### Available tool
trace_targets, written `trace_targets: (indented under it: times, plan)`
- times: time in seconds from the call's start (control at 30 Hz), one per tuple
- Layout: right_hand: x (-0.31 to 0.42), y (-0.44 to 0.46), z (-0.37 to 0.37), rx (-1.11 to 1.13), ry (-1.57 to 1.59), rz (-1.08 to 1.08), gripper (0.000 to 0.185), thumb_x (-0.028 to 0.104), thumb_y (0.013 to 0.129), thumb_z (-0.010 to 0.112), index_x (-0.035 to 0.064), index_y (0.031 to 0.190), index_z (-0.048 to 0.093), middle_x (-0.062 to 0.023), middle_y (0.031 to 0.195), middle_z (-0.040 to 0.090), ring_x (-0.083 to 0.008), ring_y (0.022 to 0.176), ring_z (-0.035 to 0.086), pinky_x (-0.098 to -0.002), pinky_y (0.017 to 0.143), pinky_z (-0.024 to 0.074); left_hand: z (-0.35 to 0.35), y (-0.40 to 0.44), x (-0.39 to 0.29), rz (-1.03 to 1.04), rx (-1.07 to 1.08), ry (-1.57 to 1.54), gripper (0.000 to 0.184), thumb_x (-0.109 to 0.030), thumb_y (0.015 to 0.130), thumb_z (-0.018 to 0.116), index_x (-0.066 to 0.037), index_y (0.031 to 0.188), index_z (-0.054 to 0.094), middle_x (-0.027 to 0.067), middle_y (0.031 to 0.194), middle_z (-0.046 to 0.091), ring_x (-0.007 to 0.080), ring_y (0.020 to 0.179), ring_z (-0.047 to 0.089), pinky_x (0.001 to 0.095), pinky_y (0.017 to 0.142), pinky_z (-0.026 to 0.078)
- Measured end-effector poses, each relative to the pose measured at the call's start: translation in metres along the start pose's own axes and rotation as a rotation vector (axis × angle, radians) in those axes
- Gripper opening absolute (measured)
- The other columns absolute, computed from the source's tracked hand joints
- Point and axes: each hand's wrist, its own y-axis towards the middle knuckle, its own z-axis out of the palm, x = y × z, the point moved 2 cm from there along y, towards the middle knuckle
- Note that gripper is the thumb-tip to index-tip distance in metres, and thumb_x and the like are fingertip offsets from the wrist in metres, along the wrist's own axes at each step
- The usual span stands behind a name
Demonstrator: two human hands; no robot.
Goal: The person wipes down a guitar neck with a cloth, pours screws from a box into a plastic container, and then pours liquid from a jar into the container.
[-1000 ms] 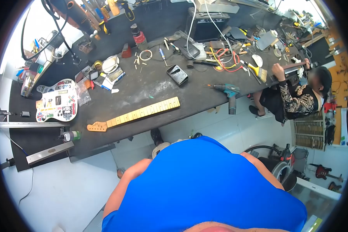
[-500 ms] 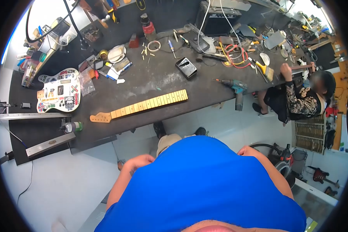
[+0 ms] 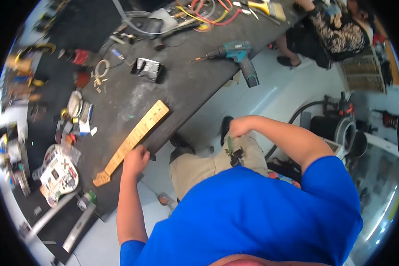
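Observation:
My left hand [image 3: 136,159] is at the bench's front edge, beside the lower side of a pale wooden guitar neck [image 3: 135,135]. Its fingers look curled, with nothing visible in them; motion blurs the contact with the neck. The neck lies diagonally on the dark bench, headstock toward the lower left. My right hand [image 3: 240,127] is closed over my right thigh, by the beige trousers [image 3: 204,166]. A green strip [image 3: 229,144] hangs just below it, near dark keys or clips [image 3: 236,157]. What the fingers grip is hidden.
On the dark bench [image 3: 181,84] lie a teal drill [image 3: 237,53], a black box [image 3: 147,70], a brush [image 3: 270,9] and coloured cables. A stickered guitar body [image 3: 60,177] and metal bars stand lower left. Another person [image 3: 337,33] sits upper right; a vacuum [image 3: 332,128] is at right.
The view has turned and moved closer to the bench. My left hand has moved from my side to beside the neck. My right hand has moved forward from my waist to over my thigh.

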Motion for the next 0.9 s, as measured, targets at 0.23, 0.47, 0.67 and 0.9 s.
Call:
trace_targets:
  times: [0.23, 0.47, 0.67, 0.9]
  plan:
    - [-0.005, 0.285, 0.154, 0.318, -0.209, 0.004, 0.039, 0.03, 0.09, 0.072, 0.0067, 0.119, 0.081, -0.0145, 0.118, 0.079, -0.0332, 0.108, 0.075, -0.0511, 0.09, 0.0592, 0.06, -0.004, 0.038, 0.214, -0.287, 0.108, 0.037, -0.034, 0.081, 0.085, -0.008, 0.083, 0.059, 0.0059, 0.055, 0.051, 0.0253, 0.049, 0.057, 0.0375, 0.051, 0.046]
    - [0.007, 0.324, 0.219, 0.658, -0.217, 0.011, 0.055, 0.043, 0.081, 0.088, 0.0099, 0.124, 0.08, -0.0085, 0.121, 0.079, -0.0286, 0.11, 0.075, -0.0452, 0.095, 0.0579, 0.072, -0.011, 0.054, 0.289, -0.409, -0.051, 0.041, -0.038, 0.085, 0.081, -0.005, 0.082, 0.056, 0.0016, 0.06, 0.047, 0.0141, 0.043, 0.044, 0.029, 0.045, 0.035]
    - [-0.1, 0.436, 0.232, 0.267, -0.18, -0.035, 0.029, 0.031, 0.082, 0.081, 0.0086, 0.102, 0.083, -0.0119, 0.098, 0.079, -0.0278, 0.095, 0.076, -0.0486, 0.08, 0.0579, 0.081, -0.018, 0.063, 0.323, -0.493, -0.158, 0.043, -0.037, 0.088, 0.082, -0.002, 0.089, 0.057, 0.0018, 0.067, 0.051, 0.0091, 0.047, 0.042, 0.0254, 0.046, 0.033]
    - [-0.051, 0.315, 0.098, -0.012, -0.154, 0.173, 0.043, 0.043, 0.095, 0.067, 0.0031, 0.1, 0.082, -0.0163, 0.1, 0.08, -0.0345, 0.09, 0.074, -0.0518, 0.086, 0.0566, 0.082, -0.016, 0.051, 0.343, -0.51, -0.143, 0.024, -0.011, 0.088, 0.079, -0.002, 0.093, 0.058, -0.0034, 0.062, 0.042, 0.0061, 0.055, 0.038, 0.0256, 0.052, 0.028]
